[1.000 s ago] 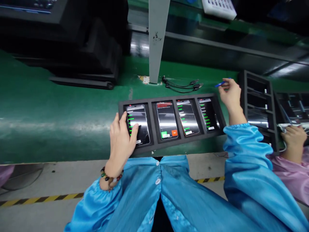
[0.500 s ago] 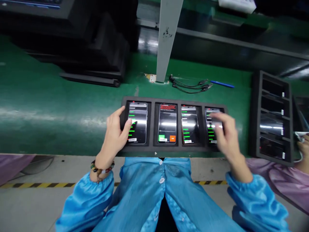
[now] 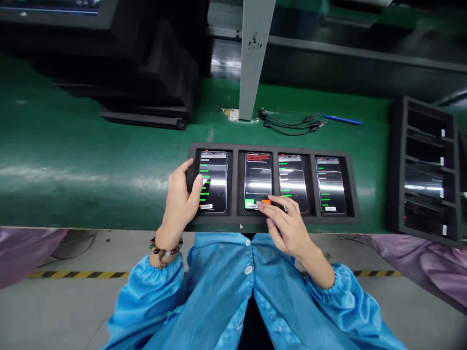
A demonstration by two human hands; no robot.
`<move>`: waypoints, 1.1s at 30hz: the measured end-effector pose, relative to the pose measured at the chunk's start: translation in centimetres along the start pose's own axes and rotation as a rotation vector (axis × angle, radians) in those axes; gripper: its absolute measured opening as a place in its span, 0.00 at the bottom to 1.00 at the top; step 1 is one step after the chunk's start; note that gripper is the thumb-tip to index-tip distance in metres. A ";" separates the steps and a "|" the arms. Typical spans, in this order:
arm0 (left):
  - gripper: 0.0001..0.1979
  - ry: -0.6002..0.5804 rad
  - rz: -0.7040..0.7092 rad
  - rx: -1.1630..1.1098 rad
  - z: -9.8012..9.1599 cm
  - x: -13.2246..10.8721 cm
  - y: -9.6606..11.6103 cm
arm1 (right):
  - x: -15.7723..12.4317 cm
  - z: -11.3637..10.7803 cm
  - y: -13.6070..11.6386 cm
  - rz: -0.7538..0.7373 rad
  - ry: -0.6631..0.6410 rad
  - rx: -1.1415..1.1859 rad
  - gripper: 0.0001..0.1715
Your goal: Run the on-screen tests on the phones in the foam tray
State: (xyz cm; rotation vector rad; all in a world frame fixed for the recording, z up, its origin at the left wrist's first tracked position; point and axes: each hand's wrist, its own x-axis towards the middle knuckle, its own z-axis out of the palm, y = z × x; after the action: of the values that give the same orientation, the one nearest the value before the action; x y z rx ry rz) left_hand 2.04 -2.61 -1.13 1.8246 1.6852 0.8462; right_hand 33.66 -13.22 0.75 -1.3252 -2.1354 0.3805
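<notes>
A black foam tray (image 3: 234, 194) lies lengthwise near the bench's front edge, with several lit smartphones in separate pockets. My left hand (image 3: 181, 194) grips the tray's left end, its thumb over the left edge of the leftmost phone (image 3: 215, 187). My right hand (image 3: 290, 226) is open, fingers extended over the lower right of the second phone (image 3: 258, 177). That phone shows red text at the top, plus green and orange buttons; fingertips partly cover the orange one. Green text lines appear on the third phone (image 3: 294, 177), its bottom partly hidden by my hand, and on the rightmost phone (image 3: 331, 184).
Black trays (image 3: 146, 82) are stacked at the back left. Behind my tray are a grey post (image 3: 251, 63), black cables (image 3: 292, 126) and a blue pen (image 3: 343, 120). Another tray of phones (image 3: 400, 165) stands at right. Purple cloth shows at both sides.
My right hand has moved left from the rightmost phone to the lower part of the second phone. My left hand stays at the tray's left end. The whole view has shifted slightly.
</notes>
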 end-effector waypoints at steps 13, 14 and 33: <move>0.29 -0.110 0.002 -0.138 -1.4 -0.3 -1.9 | -0.4 -0.3 1.5 0.132 0.136 -0.017 0.28; 0.28 -0.118 0.016 -0.125 -1.6 -0.2 -1.8 | -0.3 -0.3 1.6 0.146 0.135 -0.009 0.28; 0.22 -0.187 0.078 -0.007 -1.9 0.2 -1.8 | 2.5 0.1 1.5 0.211 -0.047 -0.083 0.28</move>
State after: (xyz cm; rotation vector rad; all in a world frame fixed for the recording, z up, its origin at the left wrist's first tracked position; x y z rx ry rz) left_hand -0.60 -2.35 -1.16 1.9114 1.5018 0.6886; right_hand 33.84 -10.32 0.76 -1.6108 -2.0743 0.4148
